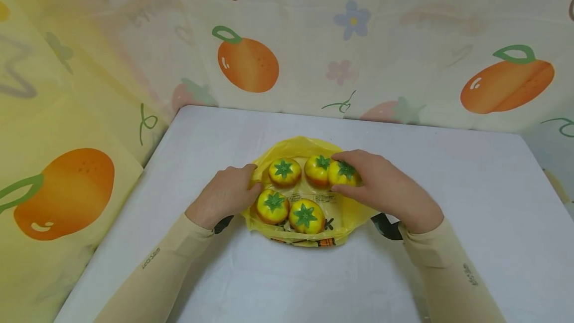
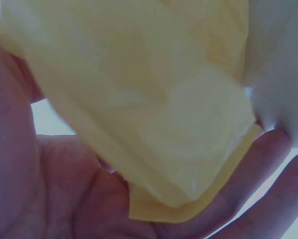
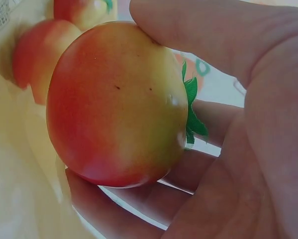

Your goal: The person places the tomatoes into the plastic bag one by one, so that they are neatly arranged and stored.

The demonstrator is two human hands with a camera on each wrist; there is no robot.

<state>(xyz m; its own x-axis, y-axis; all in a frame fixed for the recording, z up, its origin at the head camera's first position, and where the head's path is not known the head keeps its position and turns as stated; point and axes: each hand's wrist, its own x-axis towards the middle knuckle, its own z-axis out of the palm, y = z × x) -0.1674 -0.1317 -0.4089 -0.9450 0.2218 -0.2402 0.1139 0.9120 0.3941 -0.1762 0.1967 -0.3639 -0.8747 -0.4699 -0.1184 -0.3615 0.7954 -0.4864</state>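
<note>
Between the thumb and curled fingers of my right hand (image 1: 381,181) is a yellow-and-red tomato (image 3: 119,104) with a green leafy top, artificial in look. It is over the right side of an open yellow plastic bag (image 1: 334,213) lying on the table. My left hand (image 1: 226,191) grips the bag's left edge; in the left wrist view the yellow film (image 2: 139,99) passes between thumb and fingers. Inside the bag rest several similar tomatoes: one at the back left (image 1: 284,172), another beside the held one (image 1: 316,171), and two near the front, including one tomato (image 1: 307,216) over the print.
A white-covered table (image 1: 287,283) extends around the bag on all sides. Behind it hangs a fruit-patterned cloth (image 1: 305,74), and another stretch of patterned cloth (image 1: 63,113) closes off the left side. Dark wrist straps show under both wrists.
</note>
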